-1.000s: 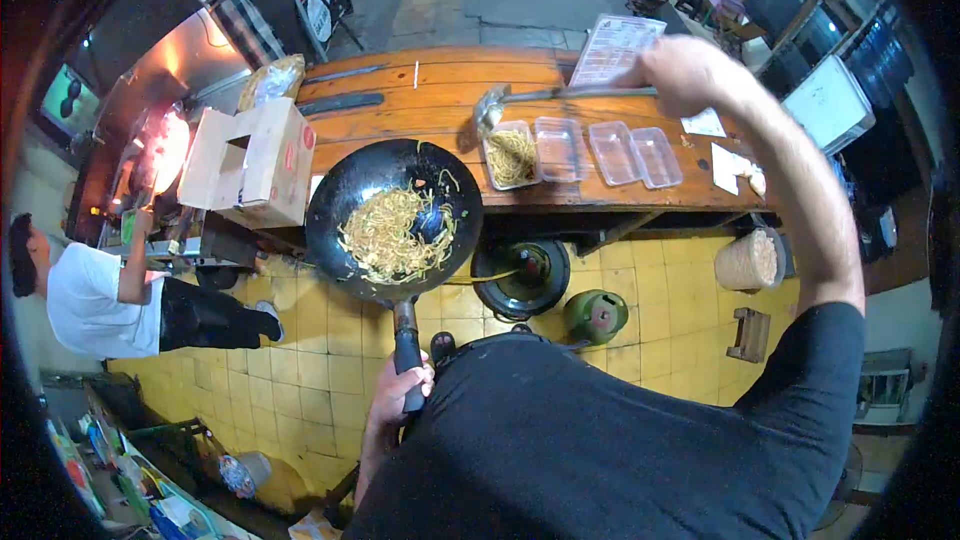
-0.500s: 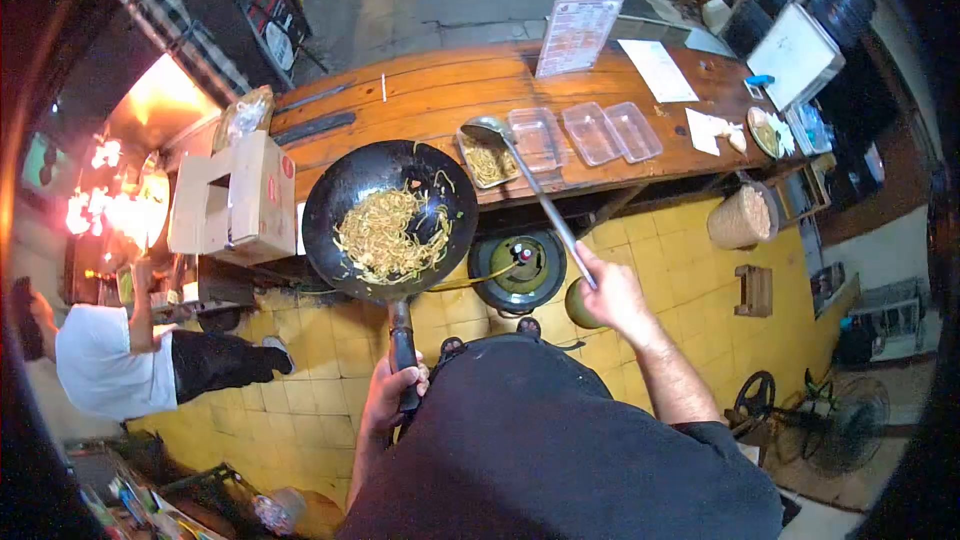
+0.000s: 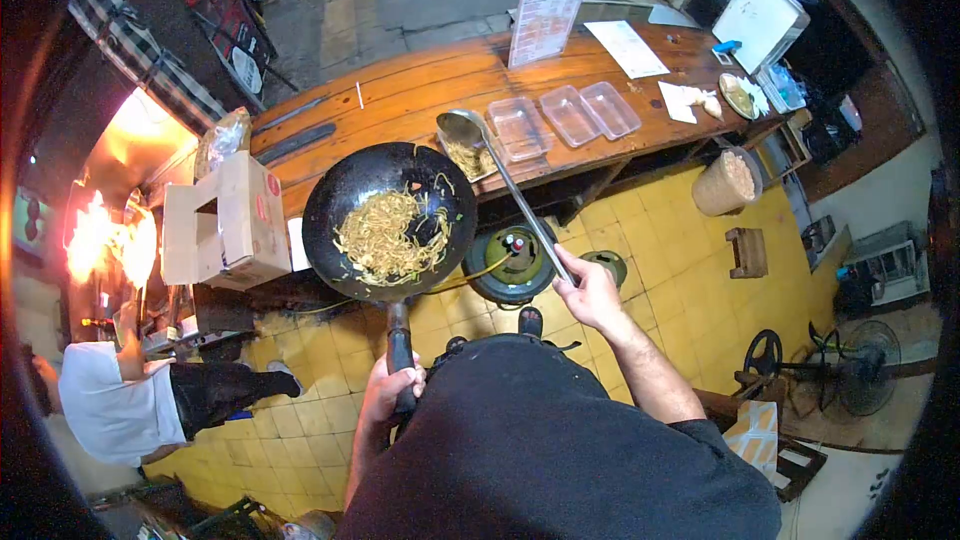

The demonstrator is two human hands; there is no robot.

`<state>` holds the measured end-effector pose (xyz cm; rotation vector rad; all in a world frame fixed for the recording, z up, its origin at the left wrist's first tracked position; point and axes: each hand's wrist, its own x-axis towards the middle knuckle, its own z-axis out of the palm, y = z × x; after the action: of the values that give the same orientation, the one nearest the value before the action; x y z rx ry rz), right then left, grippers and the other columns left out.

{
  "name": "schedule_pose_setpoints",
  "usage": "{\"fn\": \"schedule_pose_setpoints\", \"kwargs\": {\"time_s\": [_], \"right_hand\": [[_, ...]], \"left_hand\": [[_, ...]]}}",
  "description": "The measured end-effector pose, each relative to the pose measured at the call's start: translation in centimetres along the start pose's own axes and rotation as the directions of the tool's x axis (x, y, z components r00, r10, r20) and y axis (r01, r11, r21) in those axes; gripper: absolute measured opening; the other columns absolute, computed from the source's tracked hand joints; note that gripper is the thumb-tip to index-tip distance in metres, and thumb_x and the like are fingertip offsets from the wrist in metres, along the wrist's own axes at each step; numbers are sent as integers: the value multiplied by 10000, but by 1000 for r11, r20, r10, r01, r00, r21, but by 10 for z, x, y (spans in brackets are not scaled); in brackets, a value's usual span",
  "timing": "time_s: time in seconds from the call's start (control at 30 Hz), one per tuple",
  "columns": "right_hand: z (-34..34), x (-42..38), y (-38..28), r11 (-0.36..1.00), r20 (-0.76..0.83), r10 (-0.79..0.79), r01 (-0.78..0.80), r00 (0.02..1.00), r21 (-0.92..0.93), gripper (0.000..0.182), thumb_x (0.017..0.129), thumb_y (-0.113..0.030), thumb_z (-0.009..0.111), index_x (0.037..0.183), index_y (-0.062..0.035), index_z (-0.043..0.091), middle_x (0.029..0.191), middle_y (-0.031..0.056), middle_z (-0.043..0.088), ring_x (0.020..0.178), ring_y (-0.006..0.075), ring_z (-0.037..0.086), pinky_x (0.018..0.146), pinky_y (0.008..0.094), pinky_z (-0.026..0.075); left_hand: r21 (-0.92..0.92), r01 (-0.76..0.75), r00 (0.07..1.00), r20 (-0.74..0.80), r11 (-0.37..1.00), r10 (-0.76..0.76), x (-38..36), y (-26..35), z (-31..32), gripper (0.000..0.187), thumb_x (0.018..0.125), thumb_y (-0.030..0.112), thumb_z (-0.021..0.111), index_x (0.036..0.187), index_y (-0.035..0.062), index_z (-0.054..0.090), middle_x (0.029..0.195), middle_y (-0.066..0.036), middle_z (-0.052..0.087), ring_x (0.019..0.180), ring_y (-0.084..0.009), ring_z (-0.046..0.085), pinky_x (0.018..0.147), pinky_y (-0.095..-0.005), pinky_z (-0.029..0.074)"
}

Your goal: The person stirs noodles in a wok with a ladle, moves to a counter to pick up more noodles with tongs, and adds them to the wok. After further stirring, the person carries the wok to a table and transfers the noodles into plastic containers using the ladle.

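Observation:
My left hand (image 3: 395,387) is closed round the black handle of a wok (image 3: 330,175), which is held near the counter's front edge. Fried noodles (image 3: 385,235) with bits of greens lie in the wok's middle. In my right hand (image 3: 590,290) is the long metal handle of a ladle (image 3: 515,198). Its bowl rests over a clear plastic container (image 3: 482,176) that has noodles in it, partly covering them. To the right of that container stand three more clear plastic containers, the nearest one (image 3: 520,130) beside the ladle's bowl.
A cardboard box (image 3: 240,225) stands left of the wok. Beyond it a person in a white shirt (image 3: 120,400) works at a flaming stove (image 3: 110,240). On the wooden counter (image 3: 420,90) are a menu stand (image 3: 545,25) and papers. A green gas cylinder (image 3: 515,265) sits underneath.
The view has turned slightly, so the counter and its containers sit further left. The ladle's bowl stays over the noodle container, and the wok is still held in my left hand.

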<state>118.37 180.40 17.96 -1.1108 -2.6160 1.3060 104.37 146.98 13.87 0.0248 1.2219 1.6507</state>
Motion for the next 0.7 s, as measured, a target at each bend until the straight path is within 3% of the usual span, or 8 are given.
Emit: {"fn": "schedule_pose_setpoints", "kwargs": {"time_s": [0.13, 0.27, 0.33, 0.47, 0.6, 0.67, 0.7], "right_hand": [[15, -7, -8, 999, -107, 19, -14, 994, 49, 565, 813, -113, 633, 1356, -101, 480, 1084, 219, 648, 1004, 261, 660, 881, 351, 491], [17, -4, -8, 994, -93, 47, -56, 995, -92, 539, 832, -108, 609, 1355, -96, 479, 1053, 234, 650, 966, 276, 671, 861, 346, 499], [16, -8, -1, 998, -44, -62, 62, 997, -11, 547, 829, -103, 599, 1360, -89, 468, 976, 249, 655, 912, 306, 679, 824, 352, 509], [18, -17, -5, 991, -60, -51, 58, 997, 117, 546, 830, -96, 593, 1361, -84, 466, 978, 240, 663, 909, 294, 682, 823, 339, 509], [23, -10, 2, 994, -162, -53, 37, 985, -100, 538, 829, -86, 613, 1351, -84, 484, 1042, 207, 671, 913, 257, 681, 799, 340, 508], [21, -5, 20, 993, -162, -120, 118, 979, -24, 556, 826, -78, 619, 1362, -81, 472, 908, 144, 697, 761, 205, 668, 709, 327, 506], [15, -3, 27, 992, -101, -90, 98, 991, 74, 565, 827, -70, 620, 1370, -61, 461, 780, 37, 636, 637, 107, 555, 626, 277, 472]], "left_hand": [[-16, -12, 1000, 5, 1000, 12, -2, 1, -1, 349, 799, 104, 606, 1087, 11, 433, 768, -87, 565, 630, -148, 554, 596, -288, 465], [-38, -15, 1000, 16, 999, 16, -1, 1, -2, 334, 805, 94, 598, 1083, 3, 436, 768, -91, 565, 629, -148, 553, 590, -288, 464], [-44, -13, 1000, 18, 999, 13, -2, 3, 0, 321, 809, 85, 593, 1077, -4, 442, 771, -94, 564, 629, -148, 553, 584, -282, 462], [-80, -22, 1000, 9, 997, 23, -3, 1, 1, 314, 812, 83, 593, 1075, -7, 447, 777, -96, 565, 633, -151, 555, 582, -278, 461], [-83, -20, 1000, 19, 996, 22, -2, 0, 1, 335, 811, 91, 601, 1089, -8, 443, 788, -104, 567, 639, -154, 559, 587, -286, 468], [-77, -21, 1000, 15, 997, 22, -1, -2, 1, 341, 811, 94, 603, 1094, -7, 441, 791, -105, 567, 640, -155, 560, 590, -289, 471], [-74, -23, 999, 21, 997, 24, 0, -2, 0, 346, 809, 95, 603, 1098, -4, 439, 793, -106, 567, 643, -155, 560, 594, -290, 473]]}}
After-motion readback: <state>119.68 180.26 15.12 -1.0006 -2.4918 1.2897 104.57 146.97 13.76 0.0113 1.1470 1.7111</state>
